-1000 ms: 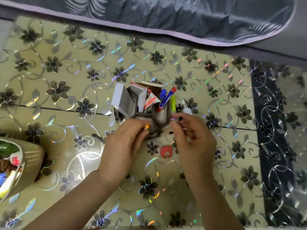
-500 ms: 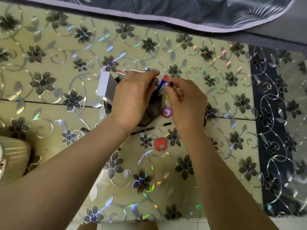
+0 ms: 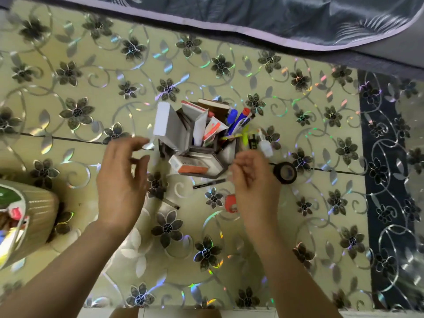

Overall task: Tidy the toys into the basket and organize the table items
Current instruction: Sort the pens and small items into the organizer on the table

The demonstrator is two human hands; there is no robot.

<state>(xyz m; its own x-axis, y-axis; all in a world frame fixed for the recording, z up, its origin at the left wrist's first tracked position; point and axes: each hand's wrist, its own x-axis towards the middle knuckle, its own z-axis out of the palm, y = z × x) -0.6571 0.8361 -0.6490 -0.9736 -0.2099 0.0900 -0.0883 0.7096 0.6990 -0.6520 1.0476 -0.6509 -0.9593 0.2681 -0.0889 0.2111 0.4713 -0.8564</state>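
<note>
Your left hand: fingers spread, holding nothing, left of organizer.
Your right hand: fingers curled, blurred; can't tell any grip.
Basket: table left edge.

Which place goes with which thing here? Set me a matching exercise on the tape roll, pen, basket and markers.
Things:
1. tape roll
2. pen
3. basket
4. markers

Places:
A. standing in the organizer
B. at the left edge of the frame
C. flat on the table, just before the organizer
D. on the table, right of the right hand

Pairs: 1-D, 2-C, 3-B, 4-A.
</note>
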